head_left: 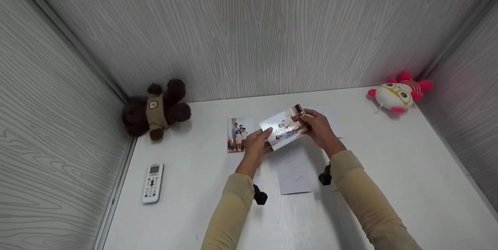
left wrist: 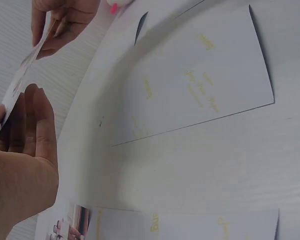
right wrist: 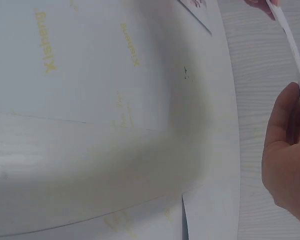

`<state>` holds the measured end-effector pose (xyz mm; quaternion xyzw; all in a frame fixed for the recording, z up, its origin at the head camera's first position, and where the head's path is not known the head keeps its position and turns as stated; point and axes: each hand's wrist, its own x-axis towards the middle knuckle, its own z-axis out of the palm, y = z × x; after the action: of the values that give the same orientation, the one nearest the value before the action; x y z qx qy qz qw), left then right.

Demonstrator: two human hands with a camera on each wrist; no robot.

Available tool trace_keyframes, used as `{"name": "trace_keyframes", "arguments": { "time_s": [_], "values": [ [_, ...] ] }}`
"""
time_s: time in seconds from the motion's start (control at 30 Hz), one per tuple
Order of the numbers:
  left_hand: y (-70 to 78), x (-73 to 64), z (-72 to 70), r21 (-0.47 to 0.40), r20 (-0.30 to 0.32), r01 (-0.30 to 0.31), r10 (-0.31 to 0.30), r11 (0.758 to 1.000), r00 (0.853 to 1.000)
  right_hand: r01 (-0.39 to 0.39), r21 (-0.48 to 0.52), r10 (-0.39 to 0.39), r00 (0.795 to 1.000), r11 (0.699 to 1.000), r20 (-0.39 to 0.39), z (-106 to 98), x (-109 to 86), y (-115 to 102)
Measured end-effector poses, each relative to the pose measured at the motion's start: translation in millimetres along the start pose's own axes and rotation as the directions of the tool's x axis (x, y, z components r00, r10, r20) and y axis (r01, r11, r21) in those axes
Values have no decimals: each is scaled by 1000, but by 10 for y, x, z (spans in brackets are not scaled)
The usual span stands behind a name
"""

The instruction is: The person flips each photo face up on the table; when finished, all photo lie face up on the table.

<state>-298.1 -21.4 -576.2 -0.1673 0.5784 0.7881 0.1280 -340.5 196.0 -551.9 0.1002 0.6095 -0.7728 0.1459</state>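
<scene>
Both hands hold a glossy family photo print (head_left: 287,128), tilted above the white table. My left hand (head_left: 256,147) pinches its left end, thumb on the picture side and fingers behind. The right hand (head_left: 320,128) grips the opposite end. In the wrist views the print (left wrist: 17,82) is seen nearly edge-on. Another family photo (head_left: 237,135) lies face up just left of the left hand. Below the held print, a white sheet (head_left: 295,172) lies with faint yellow lettering showing. A further white sheet (head_left: 334,123) lies partly hidden behind the right hand.
A white remote control (head_left: 153,183) lies on the table's left side. A brown plush bear (head_left: 156,111) lies in the back left corner, a pink and white plush toy (head_left: 397,94) in the back right one. Wood-grain panels (head_left: 249,36) wall the table at the back and sides.
</scene>
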Motion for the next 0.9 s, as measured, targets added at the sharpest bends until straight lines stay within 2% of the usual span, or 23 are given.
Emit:
{"name": "trace_keyframes", "arguments": {
  "time_s": [0.13, 0.3, 0.53, 0.73, 0.9],
  "values": [
    [40, 22, -36, 35, -17, 7, -7, 999, 1000, -6, -64, 8, 1000, 998, 27, -18, 12, 27],
    [71, 35, -57, 38, -40, 18, -17, 999, 999, -29, -76, 32, 999, 997, 40, -23, 23, 51],
    [42, 16, 30, -134, -26, 3, -6, 991, 1000, -60, -39, 61, 998, 997, 31, -43, 26, 77],
    [17, -22, 131, -311, -42, 28, -43, 950, 998, -75, 57, 74, 997, 996, 18, -13, -4, 79],
    [-17, -31, 239, -352, -44, 45, -64, 935, 997, -76, 130, 74, 997, 989, 16, 41, -13, 117]
  ]
}}
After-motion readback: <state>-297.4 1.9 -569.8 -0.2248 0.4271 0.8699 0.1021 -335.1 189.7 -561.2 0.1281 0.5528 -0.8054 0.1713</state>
